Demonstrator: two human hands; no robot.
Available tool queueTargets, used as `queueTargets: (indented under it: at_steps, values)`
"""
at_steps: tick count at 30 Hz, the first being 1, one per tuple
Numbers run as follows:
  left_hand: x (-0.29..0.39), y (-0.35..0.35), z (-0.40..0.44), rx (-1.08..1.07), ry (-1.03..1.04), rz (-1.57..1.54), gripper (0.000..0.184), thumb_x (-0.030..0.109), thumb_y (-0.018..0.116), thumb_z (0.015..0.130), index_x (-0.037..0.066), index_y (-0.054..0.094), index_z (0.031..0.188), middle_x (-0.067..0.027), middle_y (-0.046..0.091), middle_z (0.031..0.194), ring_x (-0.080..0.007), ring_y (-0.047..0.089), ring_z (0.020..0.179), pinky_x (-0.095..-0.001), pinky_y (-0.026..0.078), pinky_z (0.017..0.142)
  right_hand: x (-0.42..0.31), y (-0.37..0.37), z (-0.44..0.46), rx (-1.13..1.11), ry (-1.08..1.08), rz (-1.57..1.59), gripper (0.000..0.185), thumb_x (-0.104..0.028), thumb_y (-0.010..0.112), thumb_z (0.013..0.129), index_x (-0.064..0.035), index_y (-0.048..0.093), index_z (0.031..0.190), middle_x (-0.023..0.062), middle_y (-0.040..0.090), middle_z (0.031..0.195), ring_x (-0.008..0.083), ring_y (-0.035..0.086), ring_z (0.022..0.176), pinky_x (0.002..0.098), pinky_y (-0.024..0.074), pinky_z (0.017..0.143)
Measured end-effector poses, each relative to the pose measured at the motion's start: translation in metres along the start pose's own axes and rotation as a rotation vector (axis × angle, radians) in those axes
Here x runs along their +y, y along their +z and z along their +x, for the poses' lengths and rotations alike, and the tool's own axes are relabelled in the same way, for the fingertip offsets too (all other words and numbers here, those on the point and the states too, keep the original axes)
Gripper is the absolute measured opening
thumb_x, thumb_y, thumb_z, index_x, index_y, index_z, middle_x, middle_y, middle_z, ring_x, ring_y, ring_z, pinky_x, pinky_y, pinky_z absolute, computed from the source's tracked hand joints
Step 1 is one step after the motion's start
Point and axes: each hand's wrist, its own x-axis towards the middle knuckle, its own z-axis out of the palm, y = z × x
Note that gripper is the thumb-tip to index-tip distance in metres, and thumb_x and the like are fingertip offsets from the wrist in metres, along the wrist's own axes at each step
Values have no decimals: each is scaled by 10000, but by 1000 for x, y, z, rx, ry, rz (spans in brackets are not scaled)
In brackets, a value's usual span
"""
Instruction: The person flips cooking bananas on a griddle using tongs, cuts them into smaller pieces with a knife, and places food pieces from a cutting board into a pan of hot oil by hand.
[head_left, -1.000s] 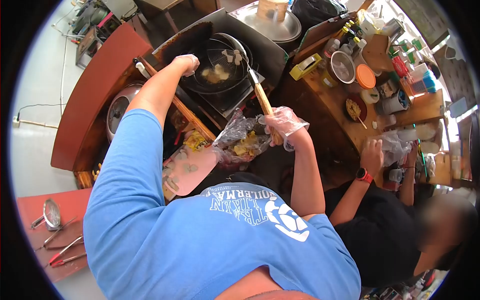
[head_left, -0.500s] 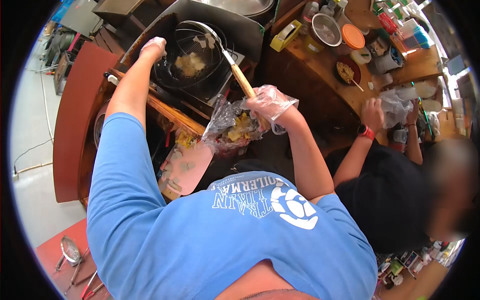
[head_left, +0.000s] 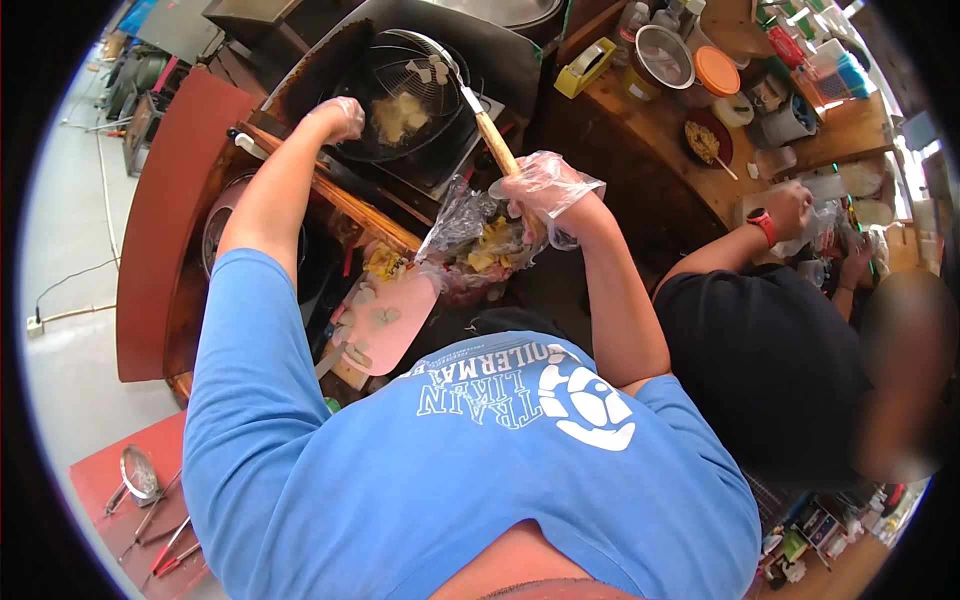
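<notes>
My right hand (head_left: 545, 190), in a clear plastic glove, is wrapped round the wooden handle of a wire skimmer (head_left: 497, 143). A few pale pieces lie on the skimmer's mesh over a black wok (head_left: 377, 150). Yellowish food (head_left: 400, 117) bubbles in the wok below. At the wok's left edge is my left hand (head_left: 343, 118), also gloved, with its fingers bunched; what they hold, if anything, is too small to tell. Flat pale slices rest on a pink board (head_left: 405, 318). Beside it sits a plastic bag of yellow scraps (head_left: 490, 250).
A co-worker in black (head_left: 765, 370) handles clear plastic at the right. The wooden counter (head_left: 640, 135) bears a tape dispenser (head_left: 585, 68), a bowl of food (head_left: 707, 137) and containers. A strainer (head_left: 140, 473) and tongs lie on a red table (head_left: 100, 478) at lower left.
My left hand has dropped lower beside the wok. The skimmer stays over the wok in my right hand. The view has shifted, and the co-worker's arms have moved right.
</notes>
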Motion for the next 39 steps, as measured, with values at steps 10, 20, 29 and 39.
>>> queueTargets:
  at_steps: [10,20,29,39]
  values:
    - [32,-78,7,356,-544,-829,347,385,678,871,63,753,978,-163,736,964,-345,694,898,-395,552,863,-5,5,0,73,111,109,227,-174,738,810,25,636,770,50,593,626,181,593,451,327,539,392]
    - [-7,4,7,250,-410,-422,319,321,523,939,101,745,871,-101,740,850,-282,725,868,-390,578,772,10,-3,9,11,-72,143,225,-176,744,818,22,644,785,58,605,650,183,604,471,332,550,388]
    - [31,-68,-15,-51,-624,-1124,412,356,491,964,54,751,860,-95,750,803,-261,733,753,-402,587,727,19,-12,21,12,-276,-123,250,-195,757,800,23,640,764,61,597,639,186,589,463,341,524,381]
    - [31,-80,42,253,-615,-1037,570,567,512,963,57,751,1050,-157,735,1017,-345,689,1006,-432,525,894,-19,-12,5,51,150,83,209,-169,722,840,6,605,841,49,598,658,169,593,470,336,545,412]
